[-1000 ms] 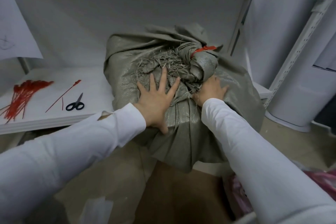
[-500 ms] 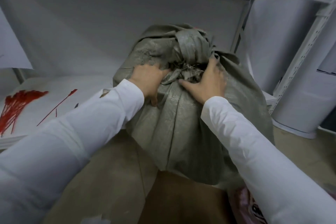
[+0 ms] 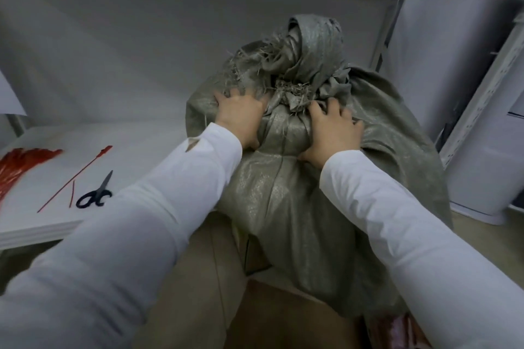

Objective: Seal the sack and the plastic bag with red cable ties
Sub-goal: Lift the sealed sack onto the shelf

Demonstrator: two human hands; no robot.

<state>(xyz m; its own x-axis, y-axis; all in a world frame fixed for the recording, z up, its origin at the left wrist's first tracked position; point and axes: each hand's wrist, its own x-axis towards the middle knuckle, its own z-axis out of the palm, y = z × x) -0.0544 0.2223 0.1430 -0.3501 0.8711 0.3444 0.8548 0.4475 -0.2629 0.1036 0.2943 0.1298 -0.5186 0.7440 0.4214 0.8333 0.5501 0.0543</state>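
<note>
while the person in white long sleeves is leaning forward, both hands are pressing on the grey-green woven sack (image 3: 297, 207), which is standing on the low white shelf board (image 3: 136, 147) under the upper shelf, with its front hanging over the edge. the left hand (image 3: 241, 119) is lying on the upper left side of the sack, its fingers bent and digging into the cloth beside the frayed threads. the right hand (image 3: 331, 133) is lying on the upper right side, its fingers spread and curved, pushing into the folds; it is not closing around anything. between the two hands the gathered neck of the sack (image 3: 309, 65) is rising up in a twisted bunch. i cannot tell from here if a tie is sitting around it, because the folds are hiding that place.

on the shelf board to the left, a bundle of red plastic cable ties (image 3: 19, 164) is lying at the edge of view. near it one single long red cable tie (image 3: 76, 178) is lying diagonally, and a pair of black-handled scissors (image 3: 96, 193) is lying just beside it. a brown cardboard surface (image 3: 283, 317) is showing below the sack.
</note>
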